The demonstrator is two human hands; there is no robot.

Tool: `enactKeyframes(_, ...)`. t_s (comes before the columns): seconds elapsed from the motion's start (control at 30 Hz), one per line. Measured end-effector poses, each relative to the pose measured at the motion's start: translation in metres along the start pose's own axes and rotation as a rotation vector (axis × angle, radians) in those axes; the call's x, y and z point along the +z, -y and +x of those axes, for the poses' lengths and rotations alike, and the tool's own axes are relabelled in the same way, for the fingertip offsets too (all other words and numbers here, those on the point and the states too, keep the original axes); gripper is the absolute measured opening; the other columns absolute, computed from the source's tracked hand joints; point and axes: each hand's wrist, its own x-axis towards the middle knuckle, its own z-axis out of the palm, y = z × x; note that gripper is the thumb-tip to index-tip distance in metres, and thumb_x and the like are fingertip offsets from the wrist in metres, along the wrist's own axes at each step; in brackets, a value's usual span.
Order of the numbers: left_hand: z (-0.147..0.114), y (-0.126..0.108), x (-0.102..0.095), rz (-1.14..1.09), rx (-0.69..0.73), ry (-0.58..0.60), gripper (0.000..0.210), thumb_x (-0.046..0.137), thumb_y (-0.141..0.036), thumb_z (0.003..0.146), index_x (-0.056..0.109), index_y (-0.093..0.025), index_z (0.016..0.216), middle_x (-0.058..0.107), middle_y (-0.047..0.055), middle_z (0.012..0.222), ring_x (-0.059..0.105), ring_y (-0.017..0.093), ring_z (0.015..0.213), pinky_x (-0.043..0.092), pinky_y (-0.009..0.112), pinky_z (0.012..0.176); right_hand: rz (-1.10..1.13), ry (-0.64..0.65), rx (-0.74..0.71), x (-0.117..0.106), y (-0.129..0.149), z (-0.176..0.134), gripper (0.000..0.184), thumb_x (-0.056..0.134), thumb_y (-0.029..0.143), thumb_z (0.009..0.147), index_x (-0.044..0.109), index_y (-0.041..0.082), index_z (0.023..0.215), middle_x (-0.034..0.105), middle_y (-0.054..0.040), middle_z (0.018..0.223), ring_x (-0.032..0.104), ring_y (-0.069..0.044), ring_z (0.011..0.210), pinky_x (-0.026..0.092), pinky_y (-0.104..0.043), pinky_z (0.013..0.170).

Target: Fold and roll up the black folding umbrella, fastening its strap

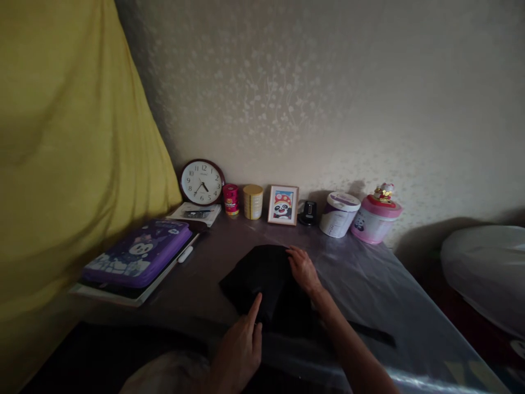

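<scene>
Handling black fabric at the table

We take bearings from the black fabric piece, bunched on the grey-covered table. Our left hand, between six and seven o'clock, points its index finger onto the fabric, thumb spread apart; its other fingers are hidden. Our right hand lies over the two o'clock edge, fingers bent and close together; whether they pinch the cloth, we cannot tell. A black strap runs at four o'clock. Toward nine we note a purple case. Eleven: round clock. Just past twelve: picture frame. Between one and two: white tub. Two: pink tub.
</scene>
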Motion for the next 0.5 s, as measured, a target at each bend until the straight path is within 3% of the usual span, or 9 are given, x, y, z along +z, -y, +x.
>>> enactKeyframes(0.1,0.0,0.001,-0.001,-0.053,0.003,-0.008,0.053,0.022,-0.027,0.09,0.019,-0.018,0.142,0.052,0.008,0.13,0.057,0.016,0.103,0.038,0.027,0.094,0.053,-0.039,0.152,-0.015,-0.024,-0.005,0.028,0.039,0.019,0.085,0.063,0.017,0.1,0.067,-0.0103,0.097,0.063,-0.02,0.091,0.049,-0.037,0.081)
enactKeyframes(0.2,0.001,0.001,-0.001,-0.099,-0.002,-0.027,0.054,0.024,-0.028,0.089,0.02,-0.02,0.142,0.054,0.007,0.128,0.058,0.016,0.103,0.039,0.026,0.093,0.049,0.023,0.271,-0.033,-0.038,-0.024,0.027,0.041,0.023,0.083,0.065,0.019,0.096,0.069,-0.0077,0.094,0.065,-0.021,0.087,0.049,-0.035,0.078)
enactKeyframes(0.37,0.001,0.0,-0.004,-0.148,-0.04,-0.008,0.054,0.027,-0.03,0.089,0.022,-0.021,0.142,0.064,0.007,0.114,0.059,0.017,0.102,0.04,0.027,0.091,0.018,0.137,0.37,-0.045,-0.038,-0.054,0.027,0.042,0.024,0.081,0.067,0.023,0.091,0.072,-0.005,0.086,0.067,-0.022,0.08,0.049,-0.032,0.071)
enactKeyframes(0.5,0.001,0.0,-0.005,-0.153,-0.046,0.001,0.054,0.025,-0.031,0.089,0.021,-0.02,0.142,0.062,0.008,0.116,0.059,0.017,0.101,0.04,0.027,0.09,0.064,0.176,0.385,-0.046,-0.03,-0.061,0.027,0.043,0.024,0.08,0.067,0.023,0.091,0.072,-0.0042,0.082,0.067,-0.021,0.075,0.049,-0.031,0.069)
